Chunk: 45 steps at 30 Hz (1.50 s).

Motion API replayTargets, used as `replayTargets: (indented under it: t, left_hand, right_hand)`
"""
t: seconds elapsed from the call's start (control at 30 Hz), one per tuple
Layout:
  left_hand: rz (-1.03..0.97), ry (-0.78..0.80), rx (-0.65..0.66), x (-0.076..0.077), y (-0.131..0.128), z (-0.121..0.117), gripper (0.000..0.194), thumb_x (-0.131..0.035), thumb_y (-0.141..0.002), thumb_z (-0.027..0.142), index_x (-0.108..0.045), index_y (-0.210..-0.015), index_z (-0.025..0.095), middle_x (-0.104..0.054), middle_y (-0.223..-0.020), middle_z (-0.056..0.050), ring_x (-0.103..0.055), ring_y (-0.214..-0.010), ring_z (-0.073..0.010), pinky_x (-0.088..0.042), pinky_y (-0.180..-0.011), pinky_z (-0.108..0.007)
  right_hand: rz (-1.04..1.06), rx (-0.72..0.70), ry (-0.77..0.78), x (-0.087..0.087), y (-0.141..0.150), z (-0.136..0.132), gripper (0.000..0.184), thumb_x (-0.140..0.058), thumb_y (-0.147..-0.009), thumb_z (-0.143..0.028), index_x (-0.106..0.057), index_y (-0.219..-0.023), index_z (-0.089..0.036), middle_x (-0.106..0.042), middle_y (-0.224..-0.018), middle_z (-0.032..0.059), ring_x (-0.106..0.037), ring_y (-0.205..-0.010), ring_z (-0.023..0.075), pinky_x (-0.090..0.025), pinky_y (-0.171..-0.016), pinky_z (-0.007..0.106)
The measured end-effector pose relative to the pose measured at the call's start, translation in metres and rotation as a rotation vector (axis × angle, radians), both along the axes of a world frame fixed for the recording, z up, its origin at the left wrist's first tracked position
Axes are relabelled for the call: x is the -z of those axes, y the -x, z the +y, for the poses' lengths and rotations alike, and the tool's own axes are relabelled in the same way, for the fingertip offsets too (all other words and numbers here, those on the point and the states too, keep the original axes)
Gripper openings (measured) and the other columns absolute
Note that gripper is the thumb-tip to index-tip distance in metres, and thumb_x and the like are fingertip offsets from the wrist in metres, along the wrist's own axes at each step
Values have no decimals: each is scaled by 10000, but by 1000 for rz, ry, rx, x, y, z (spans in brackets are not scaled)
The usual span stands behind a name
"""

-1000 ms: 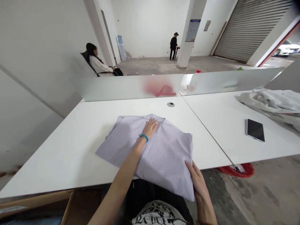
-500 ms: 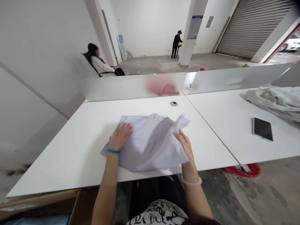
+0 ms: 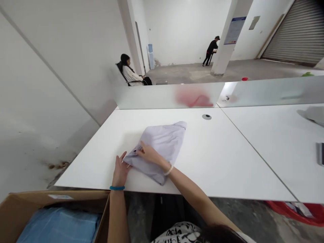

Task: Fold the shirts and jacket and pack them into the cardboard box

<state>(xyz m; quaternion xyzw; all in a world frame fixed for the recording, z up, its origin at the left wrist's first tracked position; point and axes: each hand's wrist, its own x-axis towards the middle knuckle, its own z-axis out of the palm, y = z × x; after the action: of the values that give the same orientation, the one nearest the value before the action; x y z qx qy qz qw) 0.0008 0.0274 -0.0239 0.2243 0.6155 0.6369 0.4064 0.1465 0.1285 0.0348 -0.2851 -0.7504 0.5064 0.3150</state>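
Head camera: a folded lavender shirt [image 3: 162, 140] lies on the white desk [image 3: 240, 162], left of the seam between the desk panels, one pointed corner turned toward the left hand [image 3: 121, 169]. That hand's fingers are parted wide about the corner, with no pinch visible, perhaps to keep this loose end from spreading. The right hand [image 3: 151, 154] reaches across the shirt, its fingers touching the cloth just beside the corner; I cannot tell whether they grip a fold or only press. Having both hands at one end likely steadies the layers there, while the rest of the shirt appears held by its own weight against the desk.

Below the desk's near edge, at lower left, an open cardboard box [image 3: 76, 194] holds blue plaid cloth [image 3: 59, 224], its position probably chosen for easy reach. At lower right, a red bin [image 3: 316, 216], partly under the desk, contains crumpled whitish material [image 3: 302, 210], too unclear to identify
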Motion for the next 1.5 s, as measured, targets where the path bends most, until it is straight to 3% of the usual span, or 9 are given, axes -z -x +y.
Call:
replayTargets:
  t: [0.13,0.3,0.5,0.77,1.0,1.17,1.23,1.33,1.5]
  left_hand:
    - [489,124,50,5,10,3,704,-625,-727,484,-404,-1329,193,-554,-1296,-149,-570,-1125,-273,-463,-929,-432]
    - [995,213,80,18,14,25,445,-512,-756,328,-558,-1164,158,-634,-1131,-141,-552,-1120,-313,-388,-1003,-486]
    - [1115,272,182,15,-9,16,417,-411,-825,313,-544,-1195,174,-612,-1111,-130,-574,-1053,-300,-440,-935,-464]
    - [1202,214,203,-6,-67,-1,576,-492,-816,484,-472,-1277,138,-577,-1152,-153,-526,-1087,-316,-422,-937,-473]
    - [809,268,81,10,-40,24,393,-458,-812,413,-591,-1079,157,-632,-795,-70,-621,-746,-230,-505,-727,-375]
    - [923,506,221,-10,-10,29,348,-428,-854,348,-591,-1109,176,-688,-871,-94,-648,-836,-240,-496,-793,-377]
    - [986,561,161,-24,-6,39,376,-376,-884,340,-561,-1160,164,-679,-1009,-136,-638,-915,-263,-475,-845,-417]
    - [1113,393,148,-38,-22,67,445,-322,-915,396,-500,-1250,165,-597,-1236,-140,-575,-1100,-250,-435,-948,-402]
    - [1455,181,496,-14,-82,124,558,-274,-931,436,-379,-1395,145,-381,-1471,-119,-293,-1378,-272,-170,-1140,-487]
  right_hand:
    - [-254,-51,-378,19,-45,-22,335,-425,-941,-310,-550,-1217,-168,-638,-1066,83,-571,-1002,207,-447,-898,351]
    - [-464,1,-629,50,-103,-61,610,-593,-839,-445,-436,-1371,-193,-441,-1395,155,-347,-1320,313,-275,-1087,537]
    - [-616,-52,-659,72,-142,-77,526,-545,-856,-292,-450,-1370,-238,-302,-1505,106,-150,-1414,307,-124,-1134,573]
    - [-664,-4,-596,71,-181,-79,644,-496,-784,-61,-435,-1382,-291,-182,-1551,78,-40,-1426,320,-149,-1097,635]
    - [-638,84,-592,81,-196,-91,773,-386,-722,73,-417,-1394,-306,-156,-1559,43,16,-1424,292,-245,-1109,566]
    - [-653,135,-660,90,-199,-94,776,-385,-705,105,-460,-1368,-294,-125,-1562,67,40,-1406,351,-274,-1089,584]
    - [-664,204,-684,94,-200,-95,769,-380,-718,114,-475,-1355,-305,-72,-1569,56,44,-1399,376,-295,-1076,592]
    - [-672,251,-707,97,-201,-95,757,-389,-727,119,-486,-1347,-304,-31,-1571,53,2,-1395,399,-332,-1060,586]
    - [-718,246,-730,95,-204,-98,735,-422,-715,121,-512,-1331,-270,-103,-1560,101,-70,-1385,433,-341,-1041,608]
